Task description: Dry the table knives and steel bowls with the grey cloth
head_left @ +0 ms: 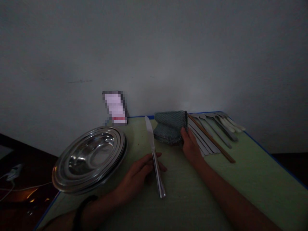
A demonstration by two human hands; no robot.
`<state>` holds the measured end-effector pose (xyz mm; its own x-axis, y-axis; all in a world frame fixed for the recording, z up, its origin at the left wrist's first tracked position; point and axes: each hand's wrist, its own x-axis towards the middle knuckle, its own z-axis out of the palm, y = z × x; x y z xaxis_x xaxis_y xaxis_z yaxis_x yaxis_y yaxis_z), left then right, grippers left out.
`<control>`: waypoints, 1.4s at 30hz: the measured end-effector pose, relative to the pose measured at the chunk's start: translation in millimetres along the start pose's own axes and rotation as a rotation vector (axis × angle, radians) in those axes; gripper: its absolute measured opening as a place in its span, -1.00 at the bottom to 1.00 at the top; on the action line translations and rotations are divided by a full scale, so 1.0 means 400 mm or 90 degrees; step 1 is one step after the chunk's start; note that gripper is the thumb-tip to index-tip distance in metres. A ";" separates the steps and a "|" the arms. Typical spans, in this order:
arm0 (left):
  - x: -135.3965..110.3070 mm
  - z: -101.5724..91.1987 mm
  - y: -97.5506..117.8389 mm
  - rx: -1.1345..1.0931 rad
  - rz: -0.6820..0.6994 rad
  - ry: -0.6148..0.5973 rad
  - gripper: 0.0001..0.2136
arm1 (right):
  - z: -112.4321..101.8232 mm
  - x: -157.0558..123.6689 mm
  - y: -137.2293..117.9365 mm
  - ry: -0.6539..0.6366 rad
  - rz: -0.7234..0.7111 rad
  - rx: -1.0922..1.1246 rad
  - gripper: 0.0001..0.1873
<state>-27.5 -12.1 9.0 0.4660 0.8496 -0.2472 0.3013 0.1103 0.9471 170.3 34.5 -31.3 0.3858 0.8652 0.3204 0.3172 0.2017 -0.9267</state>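
A silver table knife (pixel 156 170) is in my left hand (pixel 141 170), its blade pointing away toward the wall and the handle end toward me. The fingers are bent about the upper handle, partly behind it. My right hand (pixel 191 146) grips the lower right edge of a folded grey-green cloth (pixel 170 126). The cloth is beside the blade, to its right, with a small gap between them. Part of my right thumb and fingers is hidden by the cloth.
Stacked metal bowls or plates (pixel 89 157) stand on the left of the green table (pixel 183 205). Right of the cloth lie several table knives (pixel 204 141), wooden chopsticks (pixel 216 144), and spoons or forks (pixel 222 128). A blurred-out phone (pixel 115 106) leans on the wall (pixel 154 57).
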 end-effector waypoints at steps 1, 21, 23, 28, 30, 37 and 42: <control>0.000 0.001 0.001 0.015 -0.001 0.005 -0.61 | 0.001 0.000 -0.003 -0.010 0.001 0.005 -0.49; -0.001 0.007 0.000 -0.049 -0.018 -0.010 -0.63 | 0.006 0.003 0.001 -0.064 -0.028 0.027 -0.45; -0.002 0.003 -0.004 -0.056 0.000 -0.029 -0.61 | 0.006 0.003 0.000 -0.071 -0.042 0.021 -0.46; 0.004 -0.001 -0.019 -0.005 0.037 -0.051 -0.63 | 0.006 0.003 -0.004 -0.072 -0.079 0.029 -0.51; 0.007 0.001 -0.019 0.010 0.042 -0.049 -0.66 | 0.005 0.003 -0.005 -0.081 -0.078 0.037 -0.54; 0.004 0.003 -0.008 0.046 0.029 -0.023 -0.68 | 0.005 0.001 0.000 -0.098 -0.031 0.026 -0.61; 0.005 0.010 -0.007 -0.007 0.029 -0.025 -0.69 | 0.005 -0.001 -0.002 -0.101 -0.022 0.060 -0.59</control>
<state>-24.1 -12.6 5.0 0.5113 0.8331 -0.2109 0.2702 0.0772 0.9597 168.0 34.8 -31.2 0.2324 0.9170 0.3241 0.2426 0.2681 -0.9324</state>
